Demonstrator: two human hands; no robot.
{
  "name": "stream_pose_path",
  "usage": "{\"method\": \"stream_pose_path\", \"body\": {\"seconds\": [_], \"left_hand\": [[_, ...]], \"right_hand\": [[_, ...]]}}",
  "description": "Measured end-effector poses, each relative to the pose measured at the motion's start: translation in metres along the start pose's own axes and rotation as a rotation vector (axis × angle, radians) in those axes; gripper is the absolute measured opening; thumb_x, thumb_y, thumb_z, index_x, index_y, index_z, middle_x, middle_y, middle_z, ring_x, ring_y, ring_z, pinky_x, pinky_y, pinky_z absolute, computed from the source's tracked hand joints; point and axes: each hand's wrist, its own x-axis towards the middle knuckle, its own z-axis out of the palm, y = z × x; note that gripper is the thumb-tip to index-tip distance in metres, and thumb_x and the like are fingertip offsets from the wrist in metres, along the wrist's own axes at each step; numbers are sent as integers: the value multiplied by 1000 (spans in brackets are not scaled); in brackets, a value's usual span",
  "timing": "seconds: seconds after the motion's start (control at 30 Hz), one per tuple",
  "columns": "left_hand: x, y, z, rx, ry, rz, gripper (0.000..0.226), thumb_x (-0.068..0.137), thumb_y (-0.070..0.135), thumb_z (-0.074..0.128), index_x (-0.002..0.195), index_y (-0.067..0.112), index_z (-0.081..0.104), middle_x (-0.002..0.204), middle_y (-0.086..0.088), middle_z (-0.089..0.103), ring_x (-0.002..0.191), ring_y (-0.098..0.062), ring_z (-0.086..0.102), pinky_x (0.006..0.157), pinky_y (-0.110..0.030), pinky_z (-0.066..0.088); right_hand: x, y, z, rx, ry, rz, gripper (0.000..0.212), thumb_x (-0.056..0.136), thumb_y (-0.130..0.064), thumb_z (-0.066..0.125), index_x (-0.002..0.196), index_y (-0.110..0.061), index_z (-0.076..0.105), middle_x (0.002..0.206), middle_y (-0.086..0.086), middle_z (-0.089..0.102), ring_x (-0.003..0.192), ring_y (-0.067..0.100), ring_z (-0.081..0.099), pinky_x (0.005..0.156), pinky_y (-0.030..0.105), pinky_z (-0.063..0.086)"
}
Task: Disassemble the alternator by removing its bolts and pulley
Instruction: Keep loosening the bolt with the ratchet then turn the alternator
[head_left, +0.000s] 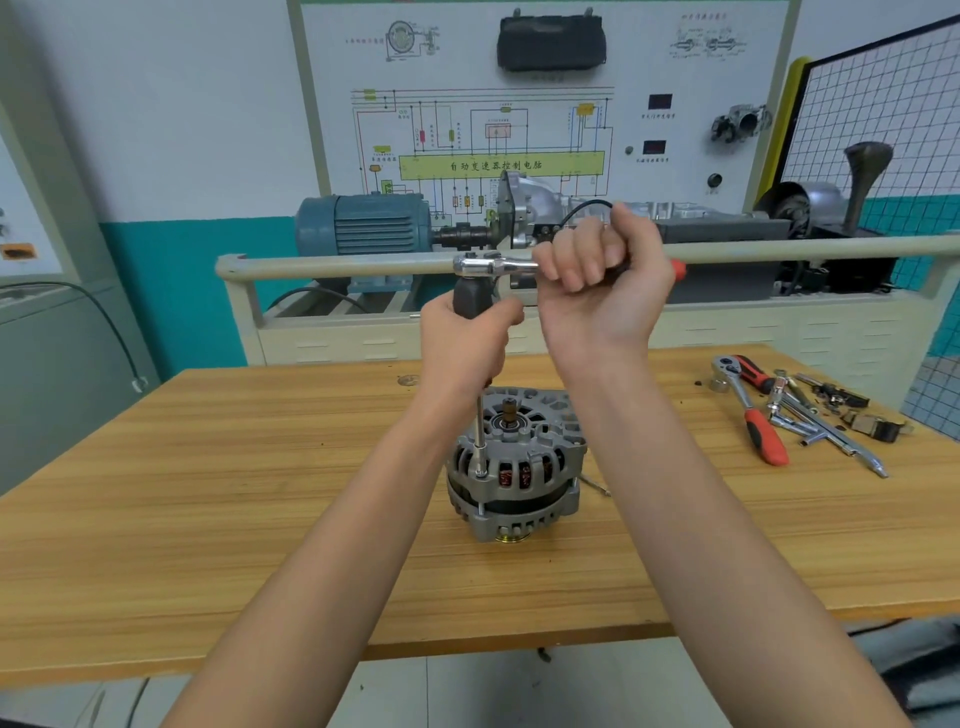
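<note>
alternator (514, 467) mid-frame on wooden table (208, 519), bare wood around it, left hand (462, 348) gripping extension bar (480, 436), right hand (602, 280) gripping ratchet (493, 266), spare tools (789, 410) at right edge

Single head cam, wide-angle, worn by person, looks fwd and down over wooden table (208, 519). Alternator (514, 467) sits near centre frame, close below cam. Training board (467, 130) faces cam well beyond alternator. No 2nd view to overlap.
</note>
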Motion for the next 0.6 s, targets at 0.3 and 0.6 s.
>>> {"method": "stream_pose_path", "body": {"seconds": [0.3,0.6], "left_hand": [[-1,12,-12,-75,-338,-148,49,89,0,52,46,18,37,37,6,26,30,-8,19,38,-18,17],[-3,7,6,49,78,-64,39,83,-1,55,58,17,33,44,4,26,35,-10,20,38,-18,19]], "right_hand": [[32,0,-10,293,212,307,44,86,-7,41,44,-16,33,35,-5,26,27,10,23,35,19,22],[-19,7,7,-184,-88,-221,44,92,-5,41,50,-15,37,42,0,33,40,14,30,48,30,29]]}}
